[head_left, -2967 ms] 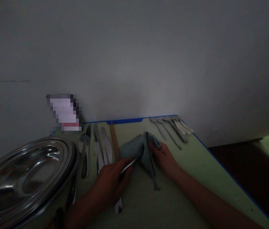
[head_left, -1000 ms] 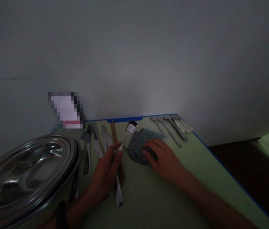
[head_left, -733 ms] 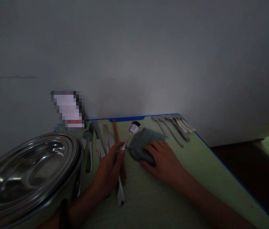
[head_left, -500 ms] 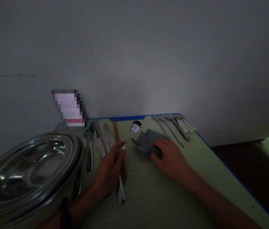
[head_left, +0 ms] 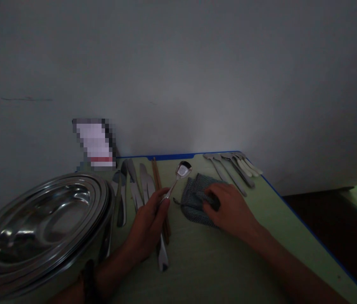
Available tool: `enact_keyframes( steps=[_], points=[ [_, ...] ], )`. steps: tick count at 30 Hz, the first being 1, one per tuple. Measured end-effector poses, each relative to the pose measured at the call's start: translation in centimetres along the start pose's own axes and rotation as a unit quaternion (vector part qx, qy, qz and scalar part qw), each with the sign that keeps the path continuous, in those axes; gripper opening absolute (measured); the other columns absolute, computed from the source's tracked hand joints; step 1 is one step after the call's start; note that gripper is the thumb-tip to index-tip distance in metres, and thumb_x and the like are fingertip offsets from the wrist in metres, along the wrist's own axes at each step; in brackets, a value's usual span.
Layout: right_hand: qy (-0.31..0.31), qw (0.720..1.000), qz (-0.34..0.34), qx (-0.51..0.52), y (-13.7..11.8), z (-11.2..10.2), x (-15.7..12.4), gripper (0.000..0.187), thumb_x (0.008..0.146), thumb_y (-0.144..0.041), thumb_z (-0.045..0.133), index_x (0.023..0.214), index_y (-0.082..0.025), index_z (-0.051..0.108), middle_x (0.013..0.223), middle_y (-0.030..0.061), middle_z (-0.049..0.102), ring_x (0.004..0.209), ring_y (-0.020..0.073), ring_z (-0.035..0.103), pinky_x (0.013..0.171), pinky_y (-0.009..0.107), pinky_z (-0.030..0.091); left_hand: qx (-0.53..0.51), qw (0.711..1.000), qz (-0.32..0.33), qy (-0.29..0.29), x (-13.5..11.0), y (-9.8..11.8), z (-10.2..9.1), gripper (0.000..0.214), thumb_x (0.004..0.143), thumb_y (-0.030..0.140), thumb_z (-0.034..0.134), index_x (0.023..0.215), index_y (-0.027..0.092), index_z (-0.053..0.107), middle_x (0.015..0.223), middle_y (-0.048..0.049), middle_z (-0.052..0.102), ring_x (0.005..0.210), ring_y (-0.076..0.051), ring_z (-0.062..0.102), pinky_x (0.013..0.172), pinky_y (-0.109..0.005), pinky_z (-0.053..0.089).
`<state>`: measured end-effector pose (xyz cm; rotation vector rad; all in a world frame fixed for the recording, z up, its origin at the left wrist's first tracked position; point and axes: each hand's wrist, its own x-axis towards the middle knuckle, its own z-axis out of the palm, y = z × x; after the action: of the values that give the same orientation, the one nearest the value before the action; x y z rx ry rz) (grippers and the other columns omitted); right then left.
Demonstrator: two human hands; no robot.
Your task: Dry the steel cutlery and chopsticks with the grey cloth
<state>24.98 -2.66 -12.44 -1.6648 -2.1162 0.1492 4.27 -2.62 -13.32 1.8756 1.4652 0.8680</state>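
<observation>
My left hand (head_left: 146,223) pinches the handle of a steel spoon (head_left: 182,171), whose bowl points up and away over the pale green table (head_left: 216,261). My right hand (head_left: 229,209) lies closed on a crumpled blue-grey knitted cloth (head_left: 194,198) just right of the spoon. The fingers press into the cloth and bunch it.
A stack of steel compartment trays (head_left: 39,228) fills the near left. Knives (head_left: 134,188) and brown chopsticks (head_left: 161,198) lie in a row left of the spoon; one knife (head_left: 163,255) lies under my left hand. Several spoons (head_left: 232,166) lie at the far right corner by the wall.
The spoon came out of the cloth and now stands raised in my left hand. My right hand laid the cloth on the table and keeps pressing and shifting it slightly.
</observation>
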Motion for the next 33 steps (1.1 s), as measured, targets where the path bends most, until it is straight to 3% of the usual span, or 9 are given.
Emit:
enact_keyframes(
  steps=[4, 7, 15, 19, 21, 23, 26, 29, 33],
  points=[
    [-0.020, 0.998, -0.052, -0.024, -0.4, 0.6, -0.4, 0.026, 0.073, -0.033, 0.058, 0.093, -0.017, 0.058, 0.094, 0.0070, 0.061, 0.090, 0.0245, 0.054, 0.081, 0.041, 0.039, -0.004, 1.000, -0.003, -0.007, 0.0, -0.1, 0.0, 0.034, 0.091, 0.038, 0.033, 0.117, 0.021, 0.050, 0.102, -0.0031, 0.068, 0.093, -0.018, 0.063, 0.077, -0.028, 0.050],
    [-0.046, 0.997, -0.057, -0.031, -0.3, 1.1, -0.6, 0.025, 0.076, -0.030, 0.056, 0.098, -0.019, 0.060, 0.096, 0.0068, 0.061, 0.092, 0.0245, 0.054, 0.083, 0.041, 0.040, -0.009, 1.000, -0.003, -0.010, 0.0, 0.0, 0.0, 0.035, 0.091, 0.038, 0.033, 0.117, 0.020, 0.049, 0.100, -0.0035, 0.068, 0.091, -0.018, 0.064, 0.077, -0.029, 0.049],
    [-0.047, 0.999, 0.006, 0.028, 0.0, 0.6, -0.1, 0.019, 0.080, -0.023, 0.051, 0.090, -0.020, 0.066, 0.087, 0.0051, 0.067, 0.080, 0.0202, 0.061, 0.074, 0.034, 0.044, -0.003, 1.000, 0.006, -0.002, 0.0, 0.1, -0.1, 0.036, 0.091, 0.038, 0.034, 0.117, 0.020, 0.050, 0.099, -0.0033, 0.068, 0.090, -0.018, 0.064, 0.077, -0.029, 0.050],
    [0.058, 0.994, 0.036, 0.082, 0.3, 0.0, 0.1, 0.014, 0.078, -0.023, 0.052, 0.083, -0.018, 0.064, 0.079, 0.0037, 0.066, 0.070, 0.0176, 0.059, 0.066, 0.031, 0.044, 0.005, 1.000, 0.009, 0.006, 0.0, -0.1, -0.1, 0.036, 0.090, 0.038, 0.034, 0.117, 0.019, 0.051, 0.094, -0.0025, 0.069, 0.087, -0.019, 0.065, 0.074, -0.028, 0.050],
    [0.140, 0.986, 0.008, 0.085, 0.3, -0.3, 0.1, 0.013, 0.078, -0.022, 0.052, 0.083, -0.016, 0.063, 0.076, 0.0042, 0.064, 0.070, 0.0173, 0.058, 0.066, 0.031, 0.044, 0.005, 1.000, 0.011, 0.013, 0.0, -0.1, -0.1, 0.036, 0.091, 0.039, 0.035, 0.117, 0.020, 0.051, 0.094, -0.0021, 0.069, 0.087, -0.019, 0.065, 0.074, -0.029, 0.050],
    [0.177, 0.981, -0.048, 0.064, 0.0, -0.4, -0.1, 0.012, 0.078, -0.022, 0.053, 0.083, -0.016, 0.062, 0.077, 0.0055, 0.063, 0.073, 0.0183, 0.056, 0.070, 0.033, 0.043, 0.002, 1.000, 0.011, 0.019, 0.0, -0.1, 0.0, 0.036, 0.090, 0.039, 0.035, 0.117, 0.021, 0.051, 0.095, -0.0023, 0.069, 0.087, -0.019, 0.065, 0.075, -0.029, 0.050],
    [0.074, 0.989, -0.125, 0.023, -0.8, 0.1, -0.7, 0.014, 0.079, -0.025, 0.053, 0.086, -0.018, 0.062, 0.084, 0.0057, 0.063, 0.081, 0.0205, 0.055, 0.076, 0.038, 0.043, -0.001, 1.000, 0.006, 0.023, 0.0, 0.1, 0.0, 0.036, 0.090, 0.039, 0.034, 0.116, 0.020, 0.051, 0.095, -0.0027, 0.069, 0.086, -0.019, 0.065, 0.076, -0.030, 0.050],
    [-0.039, 0.990, -0.130, 0.040, -1.1, 0.4, -0.9, 0.024, 0.082, -0.039, 0.051, 0.094, -0.020, 0.060, 0.091, 0.0055, 0.061, 0.088, 0.0215, 0.054, 0.082, 0.040, 0.042, -0.003, 1.000, 0.004, 0.024, 0.0, 0.2, 0.0, 0.035, 0.090, 0.039, 0.034, 0.116, 0.020, 0.050, 0.089, -0.0019, 0.069, 0.085, -0.019, 0.065, 0.073, -0.030, 0.050],
    [0.026, 0.997, -0.046, 0.058, -0.1, -0.2, -0.2, 0.025, 0.089, -0.031, 0.038, 0.097, -0.016, 0.056, 0.097, 0.0084, 0.058, 0.095, 0.0198, 0.053, 0.087, 0.036, 0.042, -0.001, 1.000, -0.001, 0.008, 0.0, 0.2, 0.0, 0.035, 0.090, 0.036, 0.035, 0.116, 0.019, 0.050, 0.081, -0.0008, 0.068, 0.084, -0.018, 0.065, 0.070, -0.028, 0.050]
  ],
)
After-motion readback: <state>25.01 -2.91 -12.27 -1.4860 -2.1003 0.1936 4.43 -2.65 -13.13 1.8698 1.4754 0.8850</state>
